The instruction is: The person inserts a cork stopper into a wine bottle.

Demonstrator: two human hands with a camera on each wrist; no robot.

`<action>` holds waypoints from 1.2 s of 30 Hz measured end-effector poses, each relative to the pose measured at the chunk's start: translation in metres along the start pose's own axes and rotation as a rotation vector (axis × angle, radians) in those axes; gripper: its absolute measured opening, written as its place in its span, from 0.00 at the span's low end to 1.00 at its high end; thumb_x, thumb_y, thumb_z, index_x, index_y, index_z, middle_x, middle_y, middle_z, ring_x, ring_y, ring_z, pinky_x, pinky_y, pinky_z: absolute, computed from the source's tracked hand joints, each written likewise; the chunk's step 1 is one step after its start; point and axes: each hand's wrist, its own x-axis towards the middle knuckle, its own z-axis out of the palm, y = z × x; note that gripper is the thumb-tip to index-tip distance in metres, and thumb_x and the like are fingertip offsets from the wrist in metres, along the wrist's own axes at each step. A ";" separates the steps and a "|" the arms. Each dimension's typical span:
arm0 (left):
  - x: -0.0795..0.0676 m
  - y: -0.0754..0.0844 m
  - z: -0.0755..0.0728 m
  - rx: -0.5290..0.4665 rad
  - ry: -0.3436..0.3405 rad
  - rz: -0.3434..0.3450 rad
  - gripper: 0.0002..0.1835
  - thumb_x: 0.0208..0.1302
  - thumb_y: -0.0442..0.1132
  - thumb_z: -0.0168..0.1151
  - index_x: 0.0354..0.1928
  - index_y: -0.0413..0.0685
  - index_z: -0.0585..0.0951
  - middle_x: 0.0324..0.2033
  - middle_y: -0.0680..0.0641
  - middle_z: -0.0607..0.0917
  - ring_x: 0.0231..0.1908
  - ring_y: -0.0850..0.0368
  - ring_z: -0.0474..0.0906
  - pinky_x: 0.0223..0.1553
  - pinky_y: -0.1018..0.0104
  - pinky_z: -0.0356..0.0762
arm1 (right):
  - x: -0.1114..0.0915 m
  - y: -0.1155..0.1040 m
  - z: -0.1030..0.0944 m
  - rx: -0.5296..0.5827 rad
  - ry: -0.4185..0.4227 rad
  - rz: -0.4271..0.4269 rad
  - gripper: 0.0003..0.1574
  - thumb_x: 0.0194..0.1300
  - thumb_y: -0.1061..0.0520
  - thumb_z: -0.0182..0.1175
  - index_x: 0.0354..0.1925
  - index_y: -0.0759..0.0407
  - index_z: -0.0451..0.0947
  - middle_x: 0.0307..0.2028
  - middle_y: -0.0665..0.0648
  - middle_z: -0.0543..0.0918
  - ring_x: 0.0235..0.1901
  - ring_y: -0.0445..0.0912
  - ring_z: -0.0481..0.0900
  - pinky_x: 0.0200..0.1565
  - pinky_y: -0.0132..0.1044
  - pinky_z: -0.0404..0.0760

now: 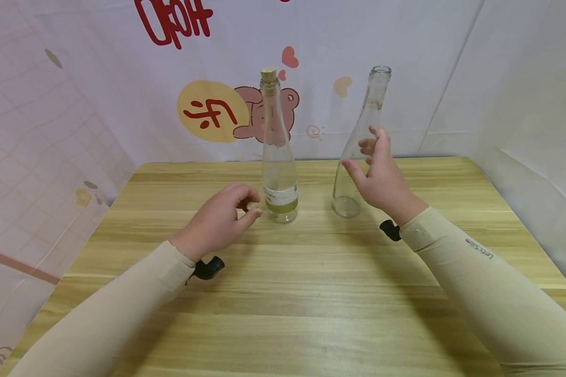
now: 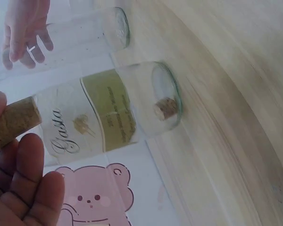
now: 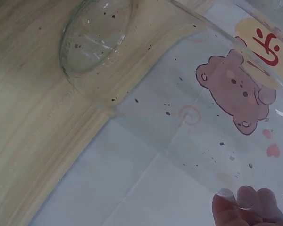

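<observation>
A cork (image 2: pixel 18 123) is held in the left hand (image 1: pixel 219 217), just beside the lower part of the labelled bottle (image 1: pixel 280 170); its grip is narrow, with the cork pinched between thumb and fingers. Whether the bottle is touched by the cork cannot be told. The neck of that upright bottle is plugged by a stopper (image 1: pixel 268 75), whose top is left standing above the rim. Near its base, a white and green label (image 2: pixel 106 110) is carried, printed in script and marked with a small gold motif. A small brown piece (image 2: pixel 166 108) is seen through the glass at the base; whether it is inside or behind cannot be told.

To the right, a plain bottle (image 1: pixel 345 180) is stood with its mouth uncovered, and dark specks are shown on its glass. Part of it is covered by the right hand (image 1: pixel 382 180), whose grip is wide, with thumb and fingers spread and nothing held; contact with the glass cannot be told.

Both bottles are borne by a wooden counter (image 1: pixel 287 309), near its far edge. Behind, a white backdrop (image 1: pixel 396 36) is decorated with a pink bear (image 2: pixel 96 190), hearts and red lettering (image 1: pixel 174 21). Both forearms are covered by beige sleeves (image 1: pixel 108 309).
</observation>
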 end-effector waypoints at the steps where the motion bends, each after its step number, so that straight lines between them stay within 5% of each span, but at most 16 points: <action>1: 0.000 0.001 0.000 -0.003 0.007 0.007 0.07 0.75 0.41 0.66 0.48 0.49 0.80 0.46 0.50 0.81 0.47 0.54 0.78 0.54 0.52 0.83 | 0.000 0.000 0.000 0.000 0.001 0.000 0.54 0.79 0.43 0.57 0.82 0.57 0.34 0.74 0.66 0.65 0.73 0.62 0.66 0.74 0.62 0.67; 16: 0.008 0.022 0.005 -0.070 0.120 0.117 0.11 0.74 0.41 0.68 0.50 0.43 0.80 0.44 0.48 0.82 0.47 0.54 0.79 0.53 0.55 0.83 | 0.000 0.001 0.003 -0.012 0.023 -0.016 0.53 0.79 0.43 0.57 0.81 0.58 0.35 0.72 0.66 0.67 0.71 0.63 0.68 0.73 0.61 0.69; 36: 0.030 0.047 0.016 -0.169 0.182 0.229 0.10 0.75 0.39 0.65 0.49 0.40 0.78 0.39 0.47 0.80 0.45 0.53 0.79 0.53 0.52 0.84 | 0.002 0.003 0.006 -0.008 0.052 -0.035 0.51 0.79 0.47 0.58 0.81 0.60 0.37 0.70 0.66 0.69 0.69 0.62 0.68 0.72 0.58 0.69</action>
